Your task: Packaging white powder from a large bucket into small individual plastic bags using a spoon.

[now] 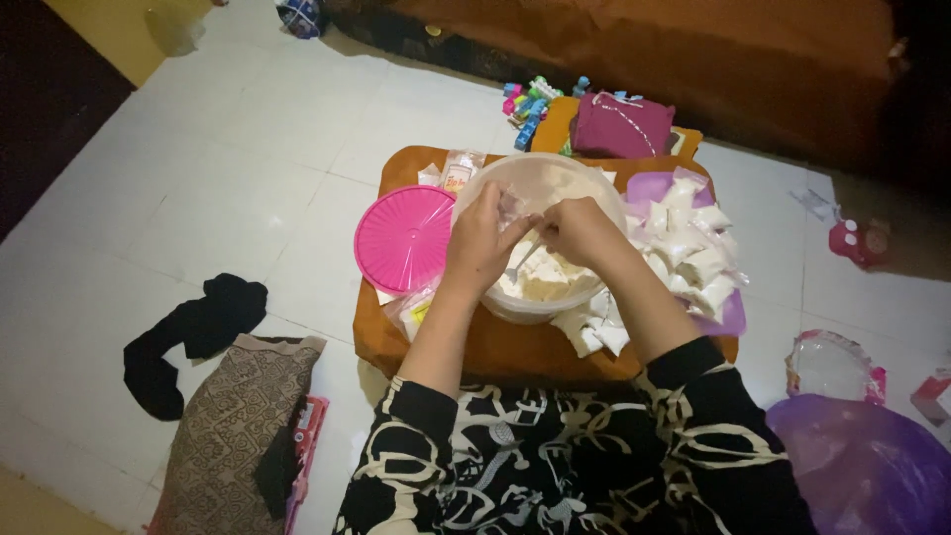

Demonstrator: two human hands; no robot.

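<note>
Meeting over the middle of the frame, the left hand (478, 243) and the right hand (578, 230) hover just above a large translucent bowl (584, 183), which sits on a low orange board (515, 347) on the white tiled floor (228, 168). The left hand pinches a small clear plastic bag (513, 206) at its top edge, fingers closed on it. The right hand grips the handle of a spoon (522, 260), whose shaft slants down to the lower left into the bowl, between the two wrists.

The bowl is round, pale and see-through (its far rim catches the light), and holds a heap of white powder (545, 282) in its near half, directly under the hands.

To the left of the bowl, touching its side, lies a round pink lid (401, 238) with a ribbed surface. To the right, a pile of small filled white packets (688, 248) rests on a purple tray (731, 319), with a few more packets spilling toward the lower edge of the board. A black cloth (188, 337) lies at the lower left of the frame, well apart.
</note>
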